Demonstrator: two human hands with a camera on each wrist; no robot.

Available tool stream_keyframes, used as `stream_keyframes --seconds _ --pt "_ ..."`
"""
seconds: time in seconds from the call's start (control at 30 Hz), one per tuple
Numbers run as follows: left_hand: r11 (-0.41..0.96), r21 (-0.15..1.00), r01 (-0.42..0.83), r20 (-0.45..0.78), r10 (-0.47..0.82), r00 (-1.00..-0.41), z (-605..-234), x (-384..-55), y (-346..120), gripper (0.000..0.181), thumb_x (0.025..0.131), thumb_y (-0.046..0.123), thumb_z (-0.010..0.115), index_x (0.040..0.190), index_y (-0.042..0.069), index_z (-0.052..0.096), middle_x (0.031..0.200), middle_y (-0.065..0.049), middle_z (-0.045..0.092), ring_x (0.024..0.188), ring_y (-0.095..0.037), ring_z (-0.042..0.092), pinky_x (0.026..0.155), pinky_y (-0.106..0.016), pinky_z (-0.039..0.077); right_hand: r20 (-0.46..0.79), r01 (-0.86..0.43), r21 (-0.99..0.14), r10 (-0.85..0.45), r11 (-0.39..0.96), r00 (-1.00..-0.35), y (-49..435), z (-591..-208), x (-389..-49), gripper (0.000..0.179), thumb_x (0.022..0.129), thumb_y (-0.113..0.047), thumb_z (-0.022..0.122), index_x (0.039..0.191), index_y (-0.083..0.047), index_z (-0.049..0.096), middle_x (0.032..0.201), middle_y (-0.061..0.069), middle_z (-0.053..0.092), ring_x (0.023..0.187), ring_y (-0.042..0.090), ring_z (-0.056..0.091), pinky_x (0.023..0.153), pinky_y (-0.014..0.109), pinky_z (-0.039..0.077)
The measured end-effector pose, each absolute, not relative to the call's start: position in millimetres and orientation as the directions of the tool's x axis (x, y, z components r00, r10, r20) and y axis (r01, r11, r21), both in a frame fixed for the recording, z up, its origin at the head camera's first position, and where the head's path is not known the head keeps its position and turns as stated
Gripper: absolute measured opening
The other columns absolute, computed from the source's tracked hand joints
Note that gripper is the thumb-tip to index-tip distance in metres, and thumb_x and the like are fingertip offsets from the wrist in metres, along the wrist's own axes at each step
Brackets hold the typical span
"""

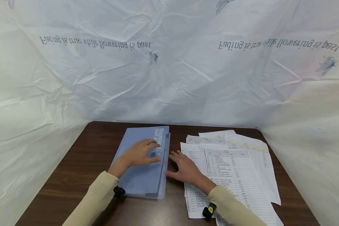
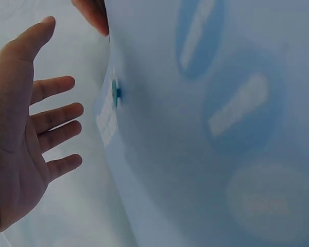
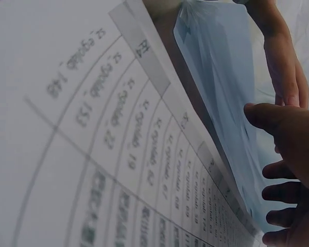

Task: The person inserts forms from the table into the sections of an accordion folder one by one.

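A translucent blue document folder with white lettering and a teal snap button lies on the dark wooden table. Over its upper right part is my left hand, fingers spread and holding nothing; the left wrist view shows the hand apart from the folder. Between the folder and the printed sheets is my right hand, its fingers loosely extended toward the folder's right edge. In the right wrist view the right hand holds nothing, with the sheets beside it.
Several printed papers overlap on the table's right side, some with a yellowish band. A white plastic sheet with printed text hangs behind and at both sides. The brown table shows left of the folder.
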State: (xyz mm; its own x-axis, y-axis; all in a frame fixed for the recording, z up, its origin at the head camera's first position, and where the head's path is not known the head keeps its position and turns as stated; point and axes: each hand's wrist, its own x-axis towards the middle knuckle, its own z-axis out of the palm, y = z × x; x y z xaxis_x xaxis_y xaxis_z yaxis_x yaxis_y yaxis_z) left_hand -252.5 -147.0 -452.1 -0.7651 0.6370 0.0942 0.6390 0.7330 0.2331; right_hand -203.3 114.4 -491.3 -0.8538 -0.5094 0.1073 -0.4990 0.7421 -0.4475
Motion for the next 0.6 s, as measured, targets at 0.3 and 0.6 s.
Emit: stream_keyframes --seconds 0.3,0.6 --pt "0.701 0.228 0.676 0.077 0.679 -0.73 -453.7 -247.5 -133.4 0.064 0.094 0.061 0.063 0.14 0.017 0.061 0.146 -0.011 0.053 0.138 -0.034 0.048 0.11 -0.055 0.04 0.078 -0.504 -0.435 -0.526 0.746 -0.847 107.5 -496.4 -202.4 0.08 0.089 -0.06 0.07 0.147 -0.007 0.053 0.155 0.016 0.047 0.146 0.042 0.036 0.109 0.058 0.04" --pt "0.672 0.2 0.713 0.085 0.713 -0.696 -461.4 -247.1 -123.1 0.055 0.095 0.056 0.065 0.135 0.018 0.066 0.144 -0.01 0.055 0.136 -0.034 0.05 0.111 -0.055 0.039 0.049 -0.524 -0.399 -0.553 0.752 -0.831 104.9 -502.2 -203.4 0.078 0.09 -0.062 0.068 0.147 -0.009 0.055 0.155 0.015 0.047 0.146 0.045 0.036 0.112 0.058 0.037"
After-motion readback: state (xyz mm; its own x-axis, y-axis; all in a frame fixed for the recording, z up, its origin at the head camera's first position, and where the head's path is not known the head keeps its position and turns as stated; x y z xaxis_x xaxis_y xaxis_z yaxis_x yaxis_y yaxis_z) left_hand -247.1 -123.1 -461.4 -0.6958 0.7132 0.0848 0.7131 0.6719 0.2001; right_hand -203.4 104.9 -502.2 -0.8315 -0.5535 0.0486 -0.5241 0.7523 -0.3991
